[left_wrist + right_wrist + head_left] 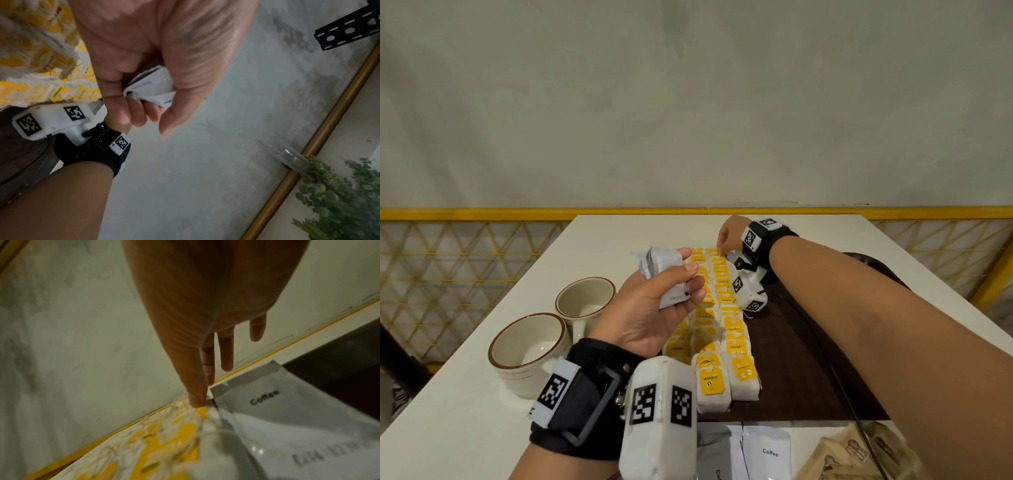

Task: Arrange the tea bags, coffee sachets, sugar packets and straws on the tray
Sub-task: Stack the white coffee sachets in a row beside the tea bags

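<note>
While left hand (654, 301) grips white sachets (664, 270), right hand (726, 236) pinches "CONNECT" tea bags (729, 329).

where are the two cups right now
In the head view, the two cups stand on the white table at the left, off the tray, beside the left hand holding white sachets.

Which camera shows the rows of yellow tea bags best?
The head view: the tea bags lie in full rows on the dark tray. The left wrist view catches a blurred corner; the right wrist view a blurred near patch.
</note>
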The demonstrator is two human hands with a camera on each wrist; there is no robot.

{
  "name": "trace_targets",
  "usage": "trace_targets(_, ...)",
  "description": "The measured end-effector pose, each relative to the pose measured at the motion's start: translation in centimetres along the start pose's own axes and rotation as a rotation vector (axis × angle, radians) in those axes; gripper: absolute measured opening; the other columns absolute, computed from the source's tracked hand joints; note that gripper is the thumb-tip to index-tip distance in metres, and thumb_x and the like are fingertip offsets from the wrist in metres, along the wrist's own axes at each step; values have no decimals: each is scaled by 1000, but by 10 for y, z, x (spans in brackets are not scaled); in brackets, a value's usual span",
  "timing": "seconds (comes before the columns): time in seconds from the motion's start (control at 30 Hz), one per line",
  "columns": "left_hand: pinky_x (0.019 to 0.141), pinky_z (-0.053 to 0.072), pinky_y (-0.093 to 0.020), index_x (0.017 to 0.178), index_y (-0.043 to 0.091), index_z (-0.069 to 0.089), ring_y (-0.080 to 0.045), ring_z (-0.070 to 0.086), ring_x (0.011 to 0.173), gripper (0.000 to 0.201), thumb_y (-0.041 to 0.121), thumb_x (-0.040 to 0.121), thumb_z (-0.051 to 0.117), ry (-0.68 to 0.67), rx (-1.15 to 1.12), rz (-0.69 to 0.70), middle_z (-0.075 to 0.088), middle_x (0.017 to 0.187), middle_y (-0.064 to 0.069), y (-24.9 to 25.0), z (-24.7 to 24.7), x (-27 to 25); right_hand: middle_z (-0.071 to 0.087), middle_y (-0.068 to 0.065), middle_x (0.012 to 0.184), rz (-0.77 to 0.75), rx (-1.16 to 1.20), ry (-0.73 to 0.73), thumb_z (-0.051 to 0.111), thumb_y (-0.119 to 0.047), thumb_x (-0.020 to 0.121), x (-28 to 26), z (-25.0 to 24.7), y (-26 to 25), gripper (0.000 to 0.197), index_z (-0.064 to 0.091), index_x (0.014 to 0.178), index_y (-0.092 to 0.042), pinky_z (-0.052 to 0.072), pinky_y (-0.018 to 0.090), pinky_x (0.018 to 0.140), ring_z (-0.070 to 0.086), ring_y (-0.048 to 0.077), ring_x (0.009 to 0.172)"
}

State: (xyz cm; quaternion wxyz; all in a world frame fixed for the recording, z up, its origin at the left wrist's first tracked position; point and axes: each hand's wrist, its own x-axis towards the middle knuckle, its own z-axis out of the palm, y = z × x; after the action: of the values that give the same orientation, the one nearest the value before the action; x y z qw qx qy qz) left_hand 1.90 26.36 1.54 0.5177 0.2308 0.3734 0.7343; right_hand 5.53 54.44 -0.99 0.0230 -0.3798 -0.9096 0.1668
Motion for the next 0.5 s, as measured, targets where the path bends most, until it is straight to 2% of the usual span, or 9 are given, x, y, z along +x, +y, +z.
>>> trace_targets(0.07,65,56,-26,114,5,60,-14,63,62,45,5,69,65,-3,-2,-4,64,66,-4,0,0,0,68,-6,77,4,17,28,71,-16,79,1,-1,0,17,68,63,-21,57,33,71,66,18,82)
trace_targets(0.13,65,56,-26,113,6,60,-14,63,63,45,5,68,65,-5,-3,-5,64,66,-4,0,0,1,62,-7,76,-1,32,71,71,-23,83,3,-1,-4,17,63,68,-19,48,29,67,60,16,80)
trace_targets(0.23,63,56,-25,113,5,59,-14,62,62,46,5,68,65,-7,-7,-5,64,67,-5,-1,0,1,56,-8,76,-18,10,96,73,-36,80,6,3,-13,23,56,70,-24,49,32,72,57,17,81)
trace_targets(0.33,63,56,-25,114,6,59,-15,63,62,47,5,68,66,-8,-4,-5,63,67,-6,-1,1,2,54,-9,75,-29,-26,83,78,-37,75,5,8,-19,27,59,83,-20,51,33,75,55,17,78)
trace_targets(0.43,63,56,-25,113,6,59,-15,62,62,47,5,67,65,-12,-4,1,63,66,-5,0,0,1,57,-3,83,-42,-40,80,78,-34,76,2,8,-22,32,65,95,-12,50,33,73,55,19,78)
trace_targets(0.5,62,56,-24,112,6,59,-14,62,61,46,5,67,65,-17,-7,5,62,66,-5,1,-1,1,59,0,88,-32,-43,73,76,-30,77,3,8,-21,29,65,96,-11,51,34,74,57,20,79)
